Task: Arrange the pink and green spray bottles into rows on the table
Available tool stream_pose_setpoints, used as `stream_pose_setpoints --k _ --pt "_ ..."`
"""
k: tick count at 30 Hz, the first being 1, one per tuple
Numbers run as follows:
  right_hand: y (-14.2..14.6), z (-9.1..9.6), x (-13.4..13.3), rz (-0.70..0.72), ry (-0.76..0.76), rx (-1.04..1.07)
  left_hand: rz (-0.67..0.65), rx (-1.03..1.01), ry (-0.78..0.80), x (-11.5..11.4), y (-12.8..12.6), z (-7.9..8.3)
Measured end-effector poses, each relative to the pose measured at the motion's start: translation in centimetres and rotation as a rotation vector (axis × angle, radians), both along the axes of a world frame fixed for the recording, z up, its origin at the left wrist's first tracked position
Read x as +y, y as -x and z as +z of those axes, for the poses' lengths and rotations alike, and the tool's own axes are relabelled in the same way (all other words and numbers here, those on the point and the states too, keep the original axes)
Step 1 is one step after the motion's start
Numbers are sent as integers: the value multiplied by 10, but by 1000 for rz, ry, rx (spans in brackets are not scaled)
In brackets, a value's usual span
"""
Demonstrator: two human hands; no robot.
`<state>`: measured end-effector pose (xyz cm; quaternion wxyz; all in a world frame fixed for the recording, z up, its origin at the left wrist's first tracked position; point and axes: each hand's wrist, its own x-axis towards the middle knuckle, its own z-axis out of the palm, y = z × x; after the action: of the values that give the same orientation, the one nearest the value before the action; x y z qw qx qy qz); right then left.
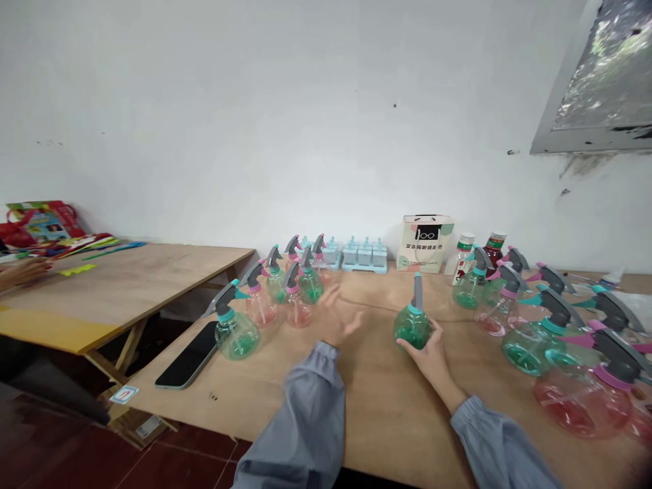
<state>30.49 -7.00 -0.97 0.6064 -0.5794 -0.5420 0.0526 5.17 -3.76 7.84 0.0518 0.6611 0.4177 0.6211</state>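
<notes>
My right hand is wrapped around the round body of a green spray bottle, which stands upright with its grey trigger head pointing away from me. To its left, my left hand is blurred by motion, fingers spread and nothing in them. Nearest to that hand is a group of green and pink spray bottles, among them a pink spray bottle and a green spray bottle. More spray bottles crowd the right side, including a green one and a large pink one.
A black phone lies at the table's left edge. Along the wall stand light-blue ice-pop moulds, a paper bag and capped bottles. On a separate table at left, another person's hand is beside colourful strips.
</notes>
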Motion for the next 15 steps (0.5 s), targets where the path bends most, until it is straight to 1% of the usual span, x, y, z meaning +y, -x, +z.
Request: stream_pose_setpoints --k 1,3,4,5,7,11,13,15 --pt "8 -1 -3 22 -4 -27 -186 27 14 -6 -18 -1" --pt "25 -2 -11 96 -14 -81 -472 11 80 -17 -49 -2" --pt "32 -3 -14 144 -17 -105 -566 -2 128 -21 -60 -3" --pt "38 -3 -19 190 -18 -125 -627 -24 173 -24 -69 -3" --pt "46 -3 -27 261 -8 -160 -669 -85 251 -27 -75 -3" --pt "45 3 -50 339 49 -243 -671 -232 320 -21 -65 0" --pt "38 8 -67 321 57 -266 -700 -238 324 -17 -58 1" --pt "26 15 -86 249 21 -276 -728 -222 337 -14 -52 2"
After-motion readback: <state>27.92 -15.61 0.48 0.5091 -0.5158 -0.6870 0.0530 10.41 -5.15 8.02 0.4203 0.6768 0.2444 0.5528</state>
